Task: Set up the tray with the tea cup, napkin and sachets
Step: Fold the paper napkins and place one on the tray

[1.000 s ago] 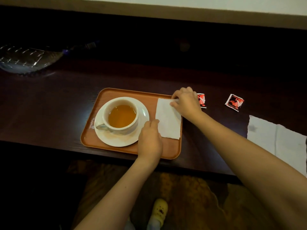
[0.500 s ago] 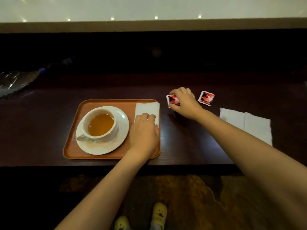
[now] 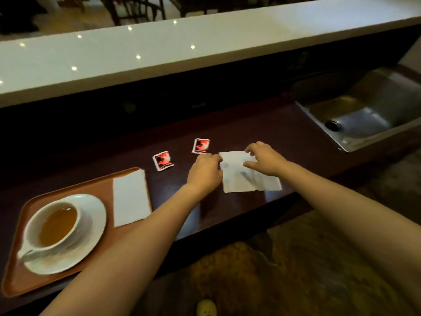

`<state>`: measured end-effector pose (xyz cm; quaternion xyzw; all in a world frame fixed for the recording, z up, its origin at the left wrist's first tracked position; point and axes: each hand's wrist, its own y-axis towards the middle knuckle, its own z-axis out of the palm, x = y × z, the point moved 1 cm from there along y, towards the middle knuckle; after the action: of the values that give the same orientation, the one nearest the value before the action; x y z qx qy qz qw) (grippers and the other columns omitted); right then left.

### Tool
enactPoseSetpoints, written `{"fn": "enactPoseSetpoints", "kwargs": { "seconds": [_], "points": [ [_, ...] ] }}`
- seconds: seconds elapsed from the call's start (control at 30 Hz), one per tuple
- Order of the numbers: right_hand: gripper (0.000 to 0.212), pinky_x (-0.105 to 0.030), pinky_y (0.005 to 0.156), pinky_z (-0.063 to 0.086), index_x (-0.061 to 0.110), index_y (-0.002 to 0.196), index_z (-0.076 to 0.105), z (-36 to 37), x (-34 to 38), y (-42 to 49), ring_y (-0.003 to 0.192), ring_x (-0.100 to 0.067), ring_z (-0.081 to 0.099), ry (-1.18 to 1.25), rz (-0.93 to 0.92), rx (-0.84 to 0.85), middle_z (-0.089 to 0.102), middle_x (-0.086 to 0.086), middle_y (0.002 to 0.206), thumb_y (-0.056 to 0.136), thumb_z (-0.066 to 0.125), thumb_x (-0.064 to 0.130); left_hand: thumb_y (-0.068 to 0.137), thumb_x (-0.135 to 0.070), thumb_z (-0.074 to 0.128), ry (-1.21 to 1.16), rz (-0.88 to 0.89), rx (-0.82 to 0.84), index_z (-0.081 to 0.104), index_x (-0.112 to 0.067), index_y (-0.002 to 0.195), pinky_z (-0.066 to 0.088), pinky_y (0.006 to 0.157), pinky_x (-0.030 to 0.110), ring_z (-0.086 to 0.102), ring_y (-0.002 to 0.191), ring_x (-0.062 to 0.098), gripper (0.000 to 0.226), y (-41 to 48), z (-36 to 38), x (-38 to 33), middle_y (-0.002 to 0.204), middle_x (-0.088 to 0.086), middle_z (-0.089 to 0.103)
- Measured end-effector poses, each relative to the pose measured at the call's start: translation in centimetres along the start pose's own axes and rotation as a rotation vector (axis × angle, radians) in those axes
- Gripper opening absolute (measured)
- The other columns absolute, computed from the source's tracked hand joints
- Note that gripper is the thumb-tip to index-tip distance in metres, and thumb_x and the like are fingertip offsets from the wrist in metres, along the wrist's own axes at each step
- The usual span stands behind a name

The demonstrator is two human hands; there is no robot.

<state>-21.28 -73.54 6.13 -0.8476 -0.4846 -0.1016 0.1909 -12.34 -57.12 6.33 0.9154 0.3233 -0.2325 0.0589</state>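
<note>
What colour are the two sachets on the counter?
Both sachets are red and black with a white mark and white edges, seen in the head view.

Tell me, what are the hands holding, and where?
Both hands are on the loose napkin on the counter: the left hand at its left edge, the right hand at its top edge. It is not lifted.

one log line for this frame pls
stage: sachets pending | tray: cup, folded napkin | counter: two sachets | left hand, right hand: on loose napkin
</note>
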Motion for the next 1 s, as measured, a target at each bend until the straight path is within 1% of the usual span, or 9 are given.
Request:
{"fn": "enactPoseSetpoints", "kwargs": {
  "seconds": [0.2, 0.33, 0.43, 0.53, 0.63, 0.7, 0.77, 0.87, 1.0],
  "points": [
    [0.048, -0.044, 0.092, 0.041, 0.007, 0.119, 0.048, 2.1, -5.5, -3.3, 0.115, -0.033, 0.043, -0.079, 0.335, -0.107, 0.049, -0.016, 0.124, 0.083, 0.060, 0.036, 0.085, -0.010, 0.050, 0.053, 0.078, 0.108, 0.050, -0.009, 0.126, 0.041, 0.096, 0.040, 0.042, 0.121, 0.030, 0.041, 2.1, 4.6, -3.3, 0.128, 0.015, 0.053],
    [0.042, -0.043, 0.093, 0.039, 0.009, 0.112, 0.050, 3.5, -7.0, -4.3, 0.114, -0.033, 0.042, -0.037, 0.407, -0.203, 0.047, -0.015, 0.121, 0.082, 0.061, 0.036, 0.087, -0.006, 0.043, 0.096, 0.142, 0.104, 0.050, -0.007, 0.124, 0.039, 0.093, 0.041, 0.040, 0.120, 0.031, 0.038, 2.6, 7.0, -3.8, 0.129, 0.013, 0.051],
    [0.029, -0.043, 0.094, 0.037, 0.009, 0.104, 0.054, 4.2, -7.2, -4.1, 0.113, -0.034, 0.041, 0.046, 0.421, -0.271, 0.048, -0.015, 0.119, 0.084, 0.060, 0.029, 0.086, -0.010, 0.044, 0.163, 0.164, 0.103, 0.052, -0.005, 0.117, 0.040, 0.091, 0.042, 0.041, 0.117, 0.031, 0.032, 2.9, 8.2, -3.0, 0.128, 0.012, 0.051],
    [0.012, -0.043, 0.091, 0.039, 0.007, 0.092, 0.059, 4.7, -7.2, -3.8, 0.107, -0.034, 0.044, 0.114, 0.422, -0.306, 0.052, -0.015, 0.112, 0.086, 0.053, 0.016, 0.088, -0.019, 0.048, 0.177, 0.175, 0.112, 0.049, -0.008, 0.122, 0.038, 0.095, 0.041, 0.038, 0.120, 0.030, 0.036, 2.8, 8.8, -2.1, 0.134, 0.010, 0.047],
    [0.006, -0.039, 0.075, 0.044, 0.007, 0.080, 0.054, 4.5, -7.6, -3.5, 0.093, -0.034, 0.052, 0.262, 0.418, -0.363, 0.058, -0.015, 0.097, 0.083, 0.051, 0.010, 0.088, -0.022, 0.049, 0.176, 0.201, 0.093, 0.048, -0.011, 0.125, 0.037, 0.097, 0.040, 0.038, 0.121, 0.029, 0.038, 2.8, 9.0, -1.8, 0.136, 0.008, 0.045],
    [0.006, -0.032, 0.060, 0.040, 0.010, 0.077, 0.052, 4.3, -8.0, -3.4, 0.077, -0.027, 0.055, 0.409, 0.439, -0.397, 0.058, -0.007, 0.080, 0.082, 0.053, 0.011, 0.089, -0.023, 0.049, 0.176, 0.202, 0.090, 0.047, -0.012, 0.126, 0.036, 0.098, 0.040, 0.037, 0.122, 0.028, 0.039, 2.8, 9.0, -1.7, 0.136, 0.007, 0.045],
    [0.007, -0.026, 0.052, 0.037, 0.013, 0.076, 0.052, 4.3, -8.1, -3.5, 0.067, -0.017, 0.052, 0.551, 0.432, -0.427, 0.053, 0.003, 0.070, 0.082, 0.055, 0.013, 0.089, -0.024, 0.049, 0.182, 0.199, 0.091, 0.046, -0.013, 0.127, 0.035, 0.098, 0.040, 0.037, 0.122, 0.028, 0.040, 2.8, 9.0, -1.6, 0.137, 0.007, 0.044],
    [0.011, -0.018, 0.056, 0.039, 0.022, 0.074, 0.052, 4.3, -7.4, -3.6, 0.066, -0.006, 0.051, 0.748, 0.328, -0.473, 0.054, 0.011, 0.072, 0.082, 0.058, 0.017, 0.089, -0.026, 0.049, 0.207, 0.213, 0.120, 0.045, -0.013, 0.128, 0.034, 0.099, 0.040, 0.036, 0.123, 0.028, 0.041, 3.0, 8.9, -1.6, 0.138, 0.007, 0.043],
    [0.017, -0.010, 0.057, 0.041, 0.030, 0.069, 0.052, 4.0, -5.0, -3.1, 0.063, 0.003, 0.052, 0.835, 0.190, -0.479, 0.057, 0.012, 0.071, 0.079, 0.060, 0.020, 0.089, -0.025, 0.049, 0.146, 0.197, 0.119, 0.045, -0.017, 0.130, 0.033, 0.101, 0.040, 0.037, 0.125, 0.026, 0.041, 3.2, 8.0, -1.2, 0.139, 0.005, 0.045]
  ]
}}
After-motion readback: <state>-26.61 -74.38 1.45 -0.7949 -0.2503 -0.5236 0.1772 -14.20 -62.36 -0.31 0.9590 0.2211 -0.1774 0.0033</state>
